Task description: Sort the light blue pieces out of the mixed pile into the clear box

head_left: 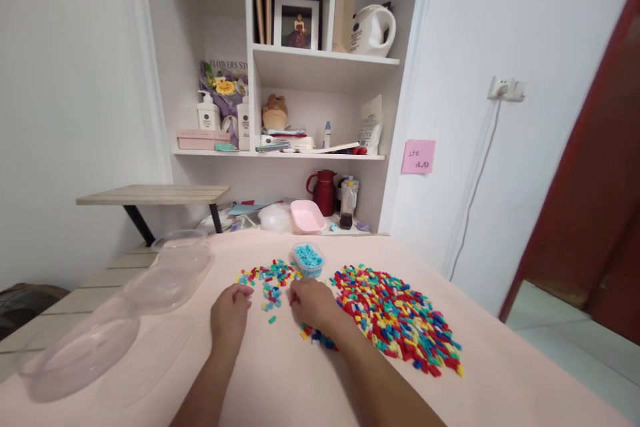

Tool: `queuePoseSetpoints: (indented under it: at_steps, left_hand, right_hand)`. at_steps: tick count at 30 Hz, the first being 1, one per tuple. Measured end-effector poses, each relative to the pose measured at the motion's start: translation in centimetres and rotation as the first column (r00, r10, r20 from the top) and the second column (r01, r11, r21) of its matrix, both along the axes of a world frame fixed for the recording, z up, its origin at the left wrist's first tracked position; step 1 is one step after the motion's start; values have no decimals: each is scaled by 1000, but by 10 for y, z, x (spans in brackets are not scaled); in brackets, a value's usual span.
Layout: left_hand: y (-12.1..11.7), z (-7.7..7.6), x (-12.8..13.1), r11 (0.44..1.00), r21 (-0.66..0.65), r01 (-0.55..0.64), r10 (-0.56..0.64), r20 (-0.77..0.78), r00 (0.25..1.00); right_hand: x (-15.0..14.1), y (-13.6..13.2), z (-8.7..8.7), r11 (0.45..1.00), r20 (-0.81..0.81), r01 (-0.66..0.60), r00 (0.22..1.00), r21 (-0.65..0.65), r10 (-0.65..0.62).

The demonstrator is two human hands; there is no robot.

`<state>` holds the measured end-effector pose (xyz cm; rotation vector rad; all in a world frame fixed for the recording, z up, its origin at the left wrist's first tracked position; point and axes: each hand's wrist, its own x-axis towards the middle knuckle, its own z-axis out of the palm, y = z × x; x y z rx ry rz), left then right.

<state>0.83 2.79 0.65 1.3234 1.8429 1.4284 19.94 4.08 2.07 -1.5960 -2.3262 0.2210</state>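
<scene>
My left hand [230, 312] is closed above the pink tabletop, its fingers curled in at the left edge of a small scatter of building bricks [274, 272]. Whatever is in those fingers, if anything, does not show. On the right side of that scatter, my right hand [311, 301] is closed with its fingers pointing down among the bricks, and its fingertips are hidden. Just beyond it stands a small clear tub of light blue bricks [309, 256]. A large pile of mixed red, yellow, green, blue and white bricks [395, 313] spreads to the right of my right forearm.
Several clear plastic containers [83, 347] lie along the left side of the pink table [280, 380]. A pink bowl [307, 216], a red jug [324, 192] and a bottle of dark liquid [349, 203] stand at the back. White shelves [320, 57] rise behind; a wooden stand [155, 195] is at left.
</scene>
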Motion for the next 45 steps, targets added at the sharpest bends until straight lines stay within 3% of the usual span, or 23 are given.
queuePoseSetpoints:
  at_steps: [3,7,10,12,16,19,22,27,30,36,41,45]
  left_hand:
    - [2,-1,0,1000,2,-5,5,-1,1000]
    - [3,0,-1,1000,-1,10,-10,12,1000]
    - [4,2,-3,1000,3,28,-28,27,999]
    - [6,2,-4,1000,-14,11,-11,24,1000]
    - [8,-1,-5,999,-33,-10,10,6,1000]
    - [7,-5,-5,1000,-8,-10,10,-25,1000]
    - [8,-9,-7,1000,8,-30,31,-71,997]
    - [11,-12,-9,995,66,-79,90,-183,979]
    - [12,-13,-10,989,72,-128,142,-234,962]
    - [22,-15,-15,980,-27,-199,178,-338,924]
    - [51,-8,-27,970,-154,-187,101,-444,890]
    - [70,-7,-24,977,-207,-54,-65,-527,847]
  right_hand:
    - [2,-3,2,999,4,42,999,29,-42]
    - [-12,-11,5,962,-89,-227,966,153,242]
    - [-21,-16,8,927,-29,-362,930,97,366]
    - [-17,-18,13,943,6,-332,943,-15,332]
    - [11,-16,19,968,-2,-156,987,-195,159]
    - [34,-4,19,988,-70,92,992,-124,-102]
    - [45,10,16,976,-130,216,967,-43,-219]
    - [38,18,6,985,-181,172,969,-1,-170]
    - [26,14,-2,994,-112,107,988,-18,-109]
    - [20,8,-5,999,-37,27,999,-36,-28]
    - [20,5,-2,1000,61,24,998,-15,-23]
    - [20,6,-1,1000,70,20,997,-18,-18]
